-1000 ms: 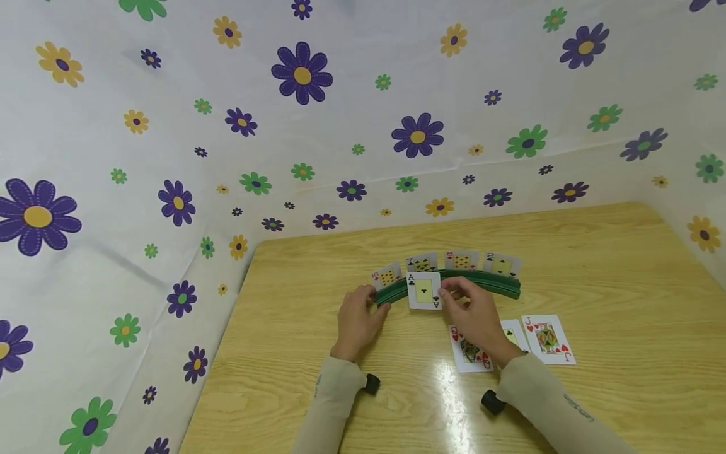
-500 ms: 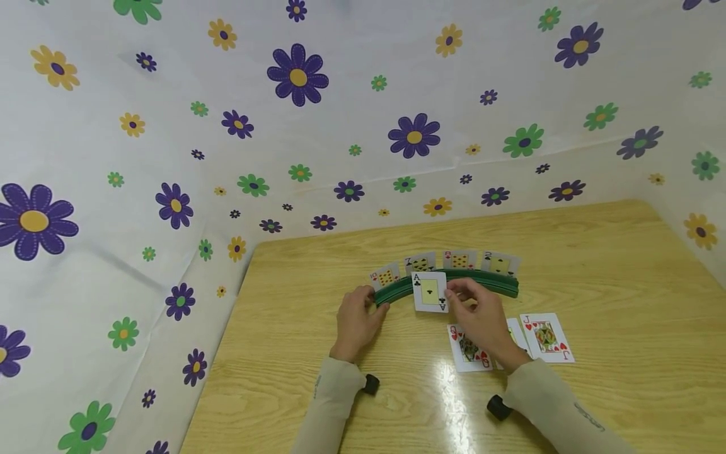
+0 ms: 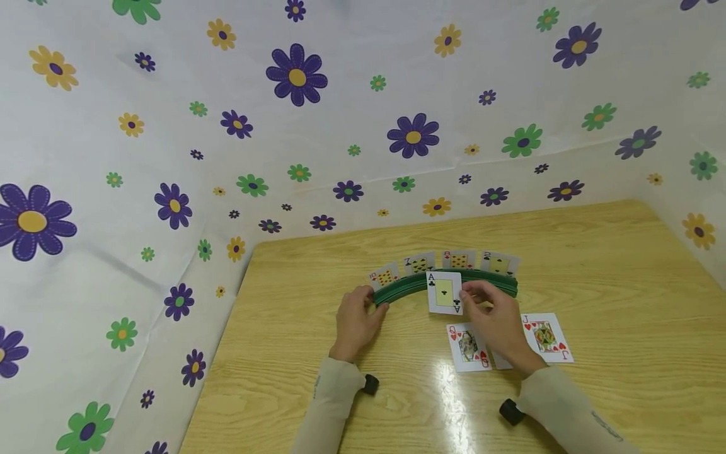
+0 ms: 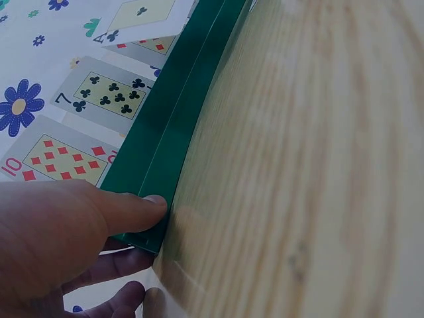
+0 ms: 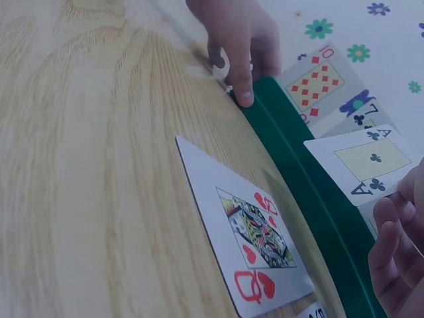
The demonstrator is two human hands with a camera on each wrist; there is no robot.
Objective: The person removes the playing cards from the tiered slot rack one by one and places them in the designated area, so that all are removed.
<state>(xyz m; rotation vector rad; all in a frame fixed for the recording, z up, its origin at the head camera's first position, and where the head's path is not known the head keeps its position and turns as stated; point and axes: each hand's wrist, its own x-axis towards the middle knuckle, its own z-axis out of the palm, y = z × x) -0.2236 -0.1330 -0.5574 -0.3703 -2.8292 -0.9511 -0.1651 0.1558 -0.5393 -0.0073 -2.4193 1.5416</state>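
A curved green card holder [image 3: 397,291] lies on the table with four-sided playing cards standing in it: a ten of diamonds [image 4: 63,159], a seven of clubs [image 4: 109,93], an eight of diamonds [image 3: 459,260] and a black two [image 3: 500,263]. My left hand [image 3: 353,321] grips the holder's left end, thumb on top and fingers around the end. Between thumb and fingers, my right hand [image 3: 496,321] pinches the right edge of an ace of clubs [image 3: 444,293]. That ace is held in front of the holder's middle, face toward me.
In front of the holder, a queen of hearts [image 3: 468,347] and a jack of hearts [image 3: 546,338] lie face up on the wooden table [image 3: 283,328]. Another card [image 3: 501,362] between them is mostly hidden by my right hand. A flowered cloth [image 3: 340,126] hangs behind.
My right hand has carried the ace of clubs rightward along the holder, from before the seven toward the eight. More of the queen now shows. My left hand stays on the holder's end.
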